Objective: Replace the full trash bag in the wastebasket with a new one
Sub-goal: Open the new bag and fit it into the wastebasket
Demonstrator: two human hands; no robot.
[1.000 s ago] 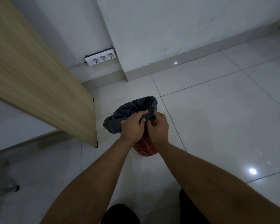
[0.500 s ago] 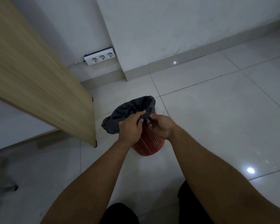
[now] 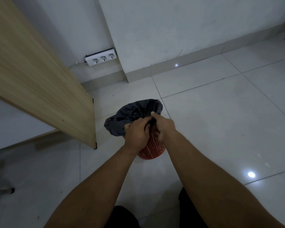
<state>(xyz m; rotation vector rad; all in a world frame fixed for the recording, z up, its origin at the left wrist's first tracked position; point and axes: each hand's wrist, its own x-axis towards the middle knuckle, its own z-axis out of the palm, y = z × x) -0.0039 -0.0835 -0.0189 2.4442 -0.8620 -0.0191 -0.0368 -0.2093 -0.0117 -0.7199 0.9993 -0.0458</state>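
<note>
Right, both hands are down at the wastebasket [image 3: 152, 148], a small red mesh bin standing on the pale tiled floor [image 3: 220, 120], just beside the lower corner of a wooden panel [image 3: 39, 83] that leans in from the left. The dark grey trash bag [image 3: 130, 114] is draped over the rim and billows out toward the left and far side, so most of the basket is hidden; only a patch of red lattice shows near the base, below and between the wrists. The left hand [image 3: 136, 134] is curled with its fingers closed on the near edge of the bag, knuckles up, and the right hand [image 3: 164, 125] sits right against it, thumb and fingers pinched into the same bunch of plastic. Exactly where the fingertips meet is hard to read, since the two hands overlap and the dim light flattens the folds. What lies inside the bag cannot be made out, because the hands and the gathered plastic cover the opening. Both forearms run up from the bottom edge, and dark clothing down there is cut off by the frame. Further back, a white power strip [image 3: 101, 59] with three sockets lies against the wall, its cable trailing off to the left. At the far left edge a dark rounded shape on the floor is too blurred to tell.
</note>
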